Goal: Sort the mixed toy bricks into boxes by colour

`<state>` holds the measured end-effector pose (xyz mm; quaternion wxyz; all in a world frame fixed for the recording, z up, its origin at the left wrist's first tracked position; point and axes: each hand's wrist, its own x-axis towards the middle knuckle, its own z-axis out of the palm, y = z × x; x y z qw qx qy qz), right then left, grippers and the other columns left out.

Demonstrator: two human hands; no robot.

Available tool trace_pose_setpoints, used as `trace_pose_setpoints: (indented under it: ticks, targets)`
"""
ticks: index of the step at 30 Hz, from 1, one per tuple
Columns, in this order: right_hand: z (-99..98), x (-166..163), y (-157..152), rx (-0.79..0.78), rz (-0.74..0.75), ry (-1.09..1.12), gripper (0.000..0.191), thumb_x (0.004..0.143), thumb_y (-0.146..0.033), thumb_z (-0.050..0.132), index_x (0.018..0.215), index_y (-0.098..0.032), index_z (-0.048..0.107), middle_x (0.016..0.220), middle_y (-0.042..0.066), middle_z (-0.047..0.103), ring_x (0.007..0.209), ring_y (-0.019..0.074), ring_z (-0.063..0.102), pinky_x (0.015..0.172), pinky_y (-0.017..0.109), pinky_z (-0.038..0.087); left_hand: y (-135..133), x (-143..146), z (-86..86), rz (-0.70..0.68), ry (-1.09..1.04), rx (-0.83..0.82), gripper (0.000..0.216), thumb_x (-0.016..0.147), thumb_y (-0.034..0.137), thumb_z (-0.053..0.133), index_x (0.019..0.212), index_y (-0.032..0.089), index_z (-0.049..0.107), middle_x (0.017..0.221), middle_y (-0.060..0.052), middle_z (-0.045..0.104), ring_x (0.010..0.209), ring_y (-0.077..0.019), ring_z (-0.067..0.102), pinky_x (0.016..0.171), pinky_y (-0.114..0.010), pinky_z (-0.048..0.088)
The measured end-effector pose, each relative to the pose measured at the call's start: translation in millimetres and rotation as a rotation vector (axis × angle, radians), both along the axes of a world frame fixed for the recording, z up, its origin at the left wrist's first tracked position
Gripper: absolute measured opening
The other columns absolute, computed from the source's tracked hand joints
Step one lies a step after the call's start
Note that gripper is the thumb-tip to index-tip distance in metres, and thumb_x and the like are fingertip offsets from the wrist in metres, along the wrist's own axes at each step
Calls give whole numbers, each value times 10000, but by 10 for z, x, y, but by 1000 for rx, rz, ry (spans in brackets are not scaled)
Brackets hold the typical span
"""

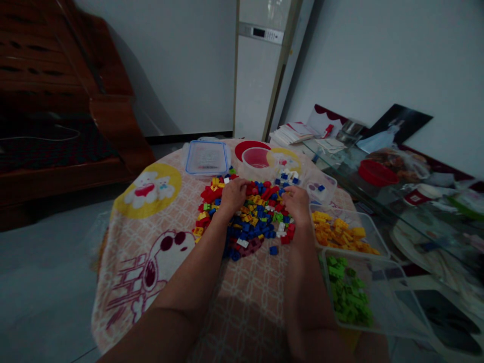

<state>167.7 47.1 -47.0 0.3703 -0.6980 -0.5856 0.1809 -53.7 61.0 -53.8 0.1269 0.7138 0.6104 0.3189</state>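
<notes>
The left grip (235, 194), palm down and fingers bent, touched the far part of the brick pile (251, 224); we could not tell whether its fingertips pinched a piece or merely rested there. The right grip (297, 202) curled at the pile's right edge, its fingertips beside a few blue pieces; its spread, too, we could not make out. We judged the bricks to be light, stiff plastic, hard to break, though smooth-sided enough to slip from a careless pinch; we thought two opposite side walls, taken between thumb and forefinger, gave the surest hold. The pile, of mixed red, blue, yellow, green and white, lay mid-table, and one loose blue brick (273, 250) sat just off its near edge. Beyond it on the cloth-covered table (245, 297) we noted a pink bowl (248, 160) and a blue-rimmed clear container (207, 157). To the right we found a small clear tub (333, 188) with a blue brick, then clear boxes of yellow bricks (335, 234) and, nearer, green bricks (348, 300).
</notes>
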Motion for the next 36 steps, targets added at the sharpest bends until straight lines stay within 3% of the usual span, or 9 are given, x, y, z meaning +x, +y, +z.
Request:
trace_pose_setpoints:
  ticks: [5, 10, 13, 17, 20, 25, 32, 36]
  targets:
    - [30, 2, -22, -2, -44, 248, 294, 775, -253, 619, 1028, -155, 732, 665, 8, 700, 520, 170, 647, 522, 266, 535, -6, 8, 24, 4, 1, -31, 388, 927, 121, 466, 1173, 178, 761, 1233, -85, 753, 1192, -238, 671, 1088, -368, 502]
    - [88, -47, -43, -47, -80, 463, 244, 731, -224, 653, 964, -160, 689, 565, -13, 646, 442, 168, 605, 374, 235, 443, -3, 10, 22, 2, 4, -28, 390, 935, 129, 456, 1173, 184, 759, 1238, -84, 750, 1199, -246, 666, 1089, -386, 501]
    - [92, -57, 18, 69, -145, 623, 348, 726, -231, 644, 1059, -136, 675, 617, 3, 674, 536, 189, 671, 429, 251, 521, -6, 11, 22, 2, 12, -26, 388, 927, 121, 461, 1167, 180, 761, 1235, -91, 749, 1199, -244, 664, 1089, -373, 498]
    - [60, -33, 106, 311, -166, 789, 584, 705, -234, 659, 1276, -115, 619, 818, 27, 736, 773, 193, 744, 659, 293, 633, -6, 9, 18, 4, 21, -23, 382, 927, 122, 465, 1153, 183, 766, 1220, -92, 751, 1172, -240, 674, 1073, -367, 509]
    - [21, 0, 129, 353, -148, 817, 624, 674, -226, 701, 1287, -127, 636, 903, 40, 765, 816, 187, 744, 735, 315, 642, 1, 5, 2, 1, 21, -10, 383, 930, 126, 460, 1159, 190, 760, 1222, -81, 751, 1177, -234, 671, 1077, -369, 505]
    - [19, -15, 114, 325, -72, 581, 409, 696, -266, 689, 1079, -137, 749, 941, 68, 787, 884, 239, 747, 865, 414, 622, 2, 4, 4, 5, 23, -15, 371, 933, 130, 467, 1145, 193, 765, 1226, -72, 755, 1182, -238, 672, 1079, -375, 502]
    - [60, -388, 31, 346, 240, 22, 277, 795, -197, 617, 1012, -167, 786, 1113, 118, 782, 1079, 272, 705, 1045, 440, 514, -4, -1, 9, -11, 12, -7, 381, 931, 128, 462, 1159, 184, 763, 1207, -87, 758, 1165, -236, 678, 1069, -375, 506]
    - [50, -484, -3, 293, 282, -49, 292, 823, -124, 548, 987, -172, 785, 1011, 101, 800, 990, 245, 727, 986, 391, 538, 15, -8, -22, -6, 7, 20, 379, 920, 123, 470, 1135, 202, 772, 1198, -73, 763, 1154, -232, 682, 1065, -386, 520]
